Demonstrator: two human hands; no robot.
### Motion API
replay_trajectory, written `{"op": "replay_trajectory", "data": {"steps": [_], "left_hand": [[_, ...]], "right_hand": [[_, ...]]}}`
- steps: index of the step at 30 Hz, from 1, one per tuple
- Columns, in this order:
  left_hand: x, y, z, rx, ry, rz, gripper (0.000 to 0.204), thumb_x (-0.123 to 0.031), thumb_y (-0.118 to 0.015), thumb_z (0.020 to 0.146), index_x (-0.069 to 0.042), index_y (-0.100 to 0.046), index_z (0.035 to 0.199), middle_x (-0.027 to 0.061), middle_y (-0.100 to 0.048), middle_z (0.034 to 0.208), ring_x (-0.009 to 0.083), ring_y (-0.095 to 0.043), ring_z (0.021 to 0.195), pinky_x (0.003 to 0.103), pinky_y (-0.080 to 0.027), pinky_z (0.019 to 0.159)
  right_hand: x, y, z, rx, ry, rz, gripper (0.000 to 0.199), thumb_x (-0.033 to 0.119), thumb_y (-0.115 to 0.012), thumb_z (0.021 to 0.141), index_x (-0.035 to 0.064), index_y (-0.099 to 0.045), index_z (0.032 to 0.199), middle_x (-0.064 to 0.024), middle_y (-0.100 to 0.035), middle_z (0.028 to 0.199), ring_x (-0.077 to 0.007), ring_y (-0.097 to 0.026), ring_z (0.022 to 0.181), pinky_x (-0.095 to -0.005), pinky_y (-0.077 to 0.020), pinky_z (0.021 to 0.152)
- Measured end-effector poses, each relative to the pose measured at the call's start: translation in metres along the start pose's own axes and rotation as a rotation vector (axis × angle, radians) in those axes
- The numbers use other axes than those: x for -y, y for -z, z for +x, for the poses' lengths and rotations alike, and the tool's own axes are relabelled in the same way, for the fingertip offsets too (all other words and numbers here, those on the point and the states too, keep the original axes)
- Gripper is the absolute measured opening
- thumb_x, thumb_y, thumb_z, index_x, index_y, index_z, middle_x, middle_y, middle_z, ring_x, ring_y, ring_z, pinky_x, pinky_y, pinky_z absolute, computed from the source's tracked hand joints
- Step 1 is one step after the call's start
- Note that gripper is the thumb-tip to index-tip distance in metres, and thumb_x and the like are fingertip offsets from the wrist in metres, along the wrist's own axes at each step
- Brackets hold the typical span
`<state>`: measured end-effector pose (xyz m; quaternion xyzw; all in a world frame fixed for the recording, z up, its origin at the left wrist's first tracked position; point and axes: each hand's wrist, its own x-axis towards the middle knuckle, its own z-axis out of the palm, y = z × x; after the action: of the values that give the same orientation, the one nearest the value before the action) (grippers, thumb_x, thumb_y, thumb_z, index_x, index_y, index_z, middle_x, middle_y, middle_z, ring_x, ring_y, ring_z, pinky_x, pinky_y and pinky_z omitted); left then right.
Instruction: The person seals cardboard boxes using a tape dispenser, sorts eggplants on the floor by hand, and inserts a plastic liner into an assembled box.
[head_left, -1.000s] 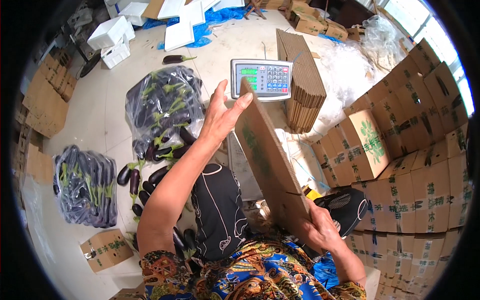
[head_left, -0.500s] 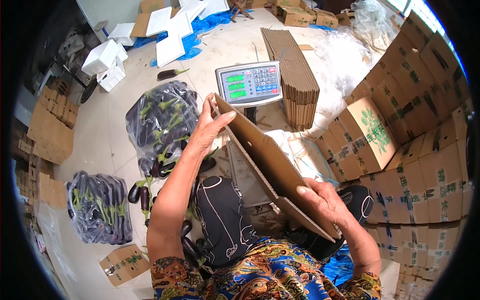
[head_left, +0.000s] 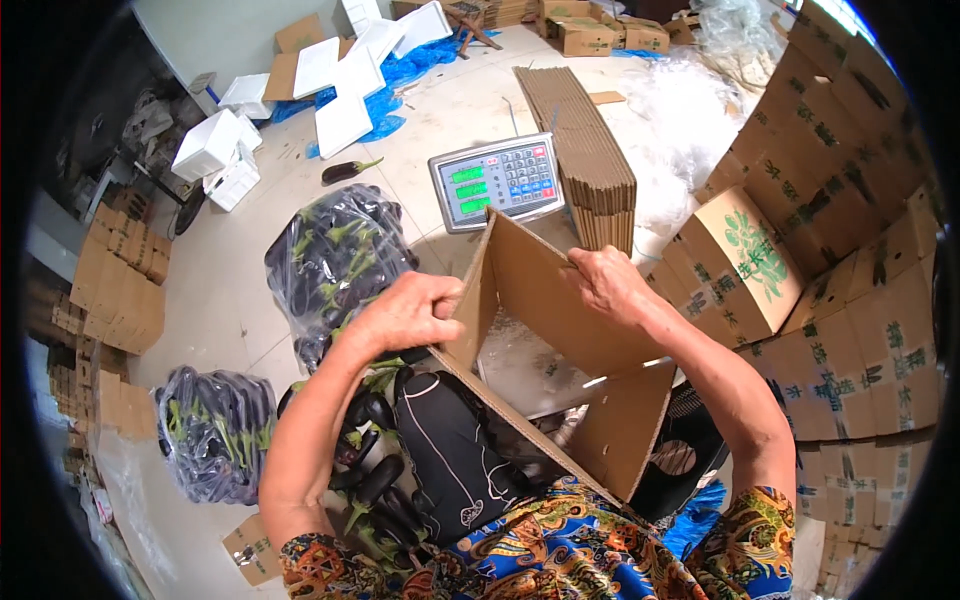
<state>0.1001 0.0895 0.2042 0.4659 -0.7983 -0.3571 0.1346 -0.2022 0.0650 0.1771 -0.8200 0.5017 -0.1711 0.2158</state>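
A brown cardboard box, spread into a four-sided sleeve, is held tilted over my lap. Through it the pale scale platform shows. My left hand pinches the box's left wall near its top edge. Fingers of my right hand are closed over the far wall's upper edge. Just beyond the box stands the scale's display panel, with green lit readouts and a keypad. Loose eggplants lie beside my left knee, partly hidden by my forearm.
Two clear bags of eggplants sit on the left floor. A stack of flattened cartons lies beyond the scale. Taped cartons pile up high on the right. White foam boxes and blue sheeting are at the back.
The folded cardboard has been pulled apart into an open sleeve. My right hand moved up from the near end to the far wall; my left hand moved lower along the left side.
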Motion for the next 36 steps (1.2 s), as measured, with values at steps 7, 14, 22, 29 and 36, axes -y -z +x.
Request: {"op": "replay_trajectory", "data": {"steps": [7,14,22,29,36], "left_hand": [[-0.013,-0.02,0.023,0.289,-0.024,0.102,0.055,-0.039,-0.082,0.071,-0.003,-0.042,0.06,0.0072,-0.044,0.053,0.0201,-0.043,0.049,0.039,-0.035,0.048],[0.003,-0.038,0.062,0.705,0.449,-0.262,0.025,-0.019,-0.072,0.088,-0.003,-0.058,0.076,0.01,-0.07,0.076,0.0185,-0.071,0.068,0.029,-0.058,0.059],[0.024,-0.032,0.045,0.49,0.441,-0.481,0.017,-0.014,-0.065,0.09,0.001,-0.06,0.096,0.0129,-0.068,0.083,0.0213,-0.072,0.076,0.034,-0.058,0.059],[0.019,-0.043,0.05,0.379,0.335,-0.409,0.016,-0.011,-0.063,0.09,0.001,-0.059,0.099,0.0117,-0.066,0.086,0.0197,-0.071,0.075,0.028,-0.055,0.05],[0.041,-0.062,0.045,-0.289,0.213,-0.744,0.025,-0.009,-0.065,0.089,0.002,-0.059,0.111,0.0147,-0.062,0.101,0.0177,-0.068,0.073,0.026,-0.054,0.054]], "right_hand": [[-0.003,-0.003,0.029,0.035,0.147,-0.093,0.025,0.024,-0.058,0.093,-0.0005,-0.061,0.09,-0.0268,-0.065,0.075,-0.045,-0.064,0.075,-0.0525,-0.0524,0.067],[-0.004,0.003,0.024,0.088,0.098,-0.253,0.023,0.024,-0.061,0.093,0.001,-0.059,0.091,-0.0239,-0.064,0.077,-0.0441,-0.062,0.075,-0.0506,-0.0507,0.067],[-0.022,0.048,-0.068,-0.437,0.515,-0.086,0.015,0.018,-0.063,0.091,0.0032,-0.064,0.093,-0.0123,-0.067,0.091,-0.0303,-0.065,0.081,-0.0409,-0.0534,0.072],[-0.008,-0.02,-0.066,-0.348,0.448,0.08,0.034,0.02,-0.061,0.088,0.003,-0.06,0.117,-0.0165,-0.062,0.12,-0.032,-0.06,0.104,-0.0397,-0.0454,0.087],[-0.007,-0.103,-0.011,0.082,0.633,-0.167,0.073,0.036,-0.065,0.089,0.0059,-0.034,0.148,-0.0136,-0.03,0.155,-0.0341,-0.033,0.139,-0.0439,-0.0414,0.098]]}}
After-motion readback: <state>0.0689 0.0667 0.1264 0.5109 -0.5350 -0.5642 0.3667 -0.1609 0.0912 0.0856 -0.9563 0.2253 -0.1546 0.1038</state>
